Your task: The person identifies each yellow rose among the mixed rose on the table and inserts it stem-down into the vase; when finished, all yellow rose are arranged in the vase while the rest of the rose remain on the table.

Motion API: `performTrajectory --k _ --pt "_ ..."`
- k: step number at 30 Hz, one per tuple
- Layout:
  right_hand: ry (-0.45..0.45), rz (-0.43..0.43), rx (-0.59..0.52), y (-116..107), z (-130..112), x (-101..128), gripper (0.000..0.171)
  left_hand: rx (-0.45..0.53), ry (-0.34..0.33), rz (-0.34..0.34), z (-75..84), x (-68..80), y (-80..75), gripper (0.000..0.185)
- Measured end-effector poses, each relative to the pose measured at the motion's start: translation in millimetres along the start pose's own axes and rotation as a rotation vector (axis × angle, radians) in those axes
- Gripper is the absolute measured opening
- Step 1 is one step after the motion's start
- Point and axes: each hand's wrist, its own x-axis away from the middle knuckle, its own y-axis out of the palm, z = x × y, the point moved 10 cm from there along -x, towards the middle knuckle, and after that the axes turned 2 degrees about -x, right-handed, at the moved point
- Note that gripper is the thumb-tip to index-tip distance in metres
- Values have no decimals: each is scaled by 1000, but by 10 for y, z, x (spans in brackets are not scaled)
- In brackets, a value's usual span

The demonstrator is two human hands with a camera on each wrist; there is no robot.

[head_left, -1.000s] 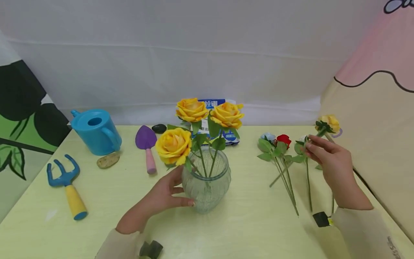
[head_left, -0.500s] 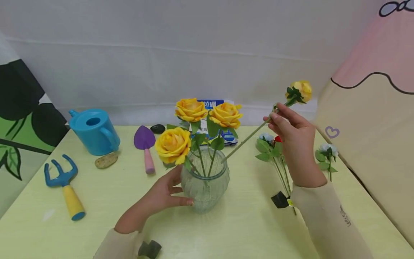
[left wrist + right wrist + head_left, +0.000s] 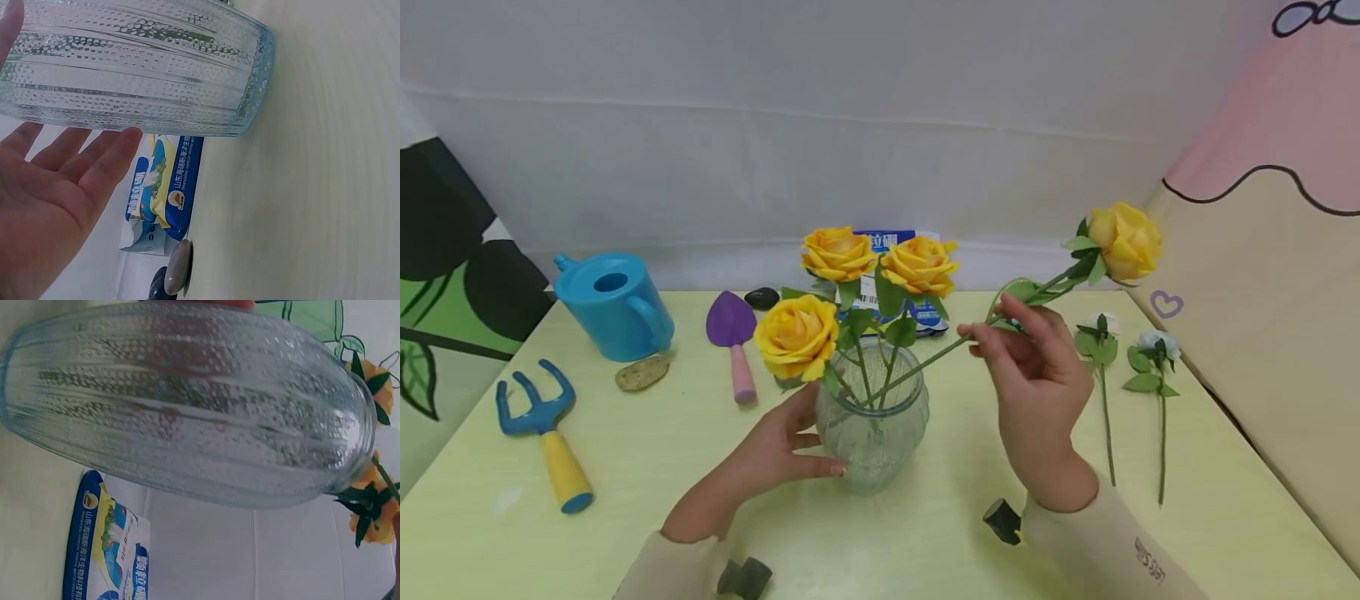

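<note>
Her left hand [image 3: 775,454] rests relaxed against the ribbed clear glass vase [image 3: 871,421]; her raised right hand [image 3: 1037,383] pinches a long-stemmed yellow rose [image 3: 1123,242], its stem angled into the vase mouth.

Four yellow roses [image 3: 799,336]: three stand in the one glass vase [image 3: 871,433], one is held. Two pale roses [image 3: 1156,343] lie on the tabletop. One blue watering can [image 3: 613,304], one purple trowel [image 3: 734,329], one hand rake [image 3: 546,425], two stones [image 3: 642,372].

A pale yellow table [image 3: 647,467] carries a ribbed glass vase [image 3: 872,433] near its middle. To the left lie a blue watering can [image 3: 613,304], a blue-and-yellow hand rake [image 3: 546,433], a purple trowel [image 3: 733,333] and a stone [image 3: 642,372]. A blue-and-white packet [image 3: 898,283] sits behind the vase, and two small white flowers [image 3: 1131,367] lie at the right.
</note>
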Motion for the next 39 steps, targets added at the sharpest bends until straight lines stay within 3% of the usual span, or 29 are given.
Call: performTrajectory --k 5,8,16,23,29,34,39 --pt "-126 -101 13 200 -103 218 28 -8 -7 6 -5 4 -22 89" --pt "-129 -127 15 257 -58 283 26 -7 -12 11 -9 6 -37 89" --pt "66 -182 175 272 269 280 26 -2 -13 6 -16 -2 -33 90" --pt "146 -234 101 334 385 313 39 -5 -8 8 -1 10 -40 90" --pt "180 -294 77 340 437 348 37 -10 -10 19 4 30 -60 89" --pt "200 -367 53 248 456 414 23 -12 -13 18 -2 35 -54 87" --pt "263 -427 90 60 537 475 40 -30 -4 10 16 18 -40 93"
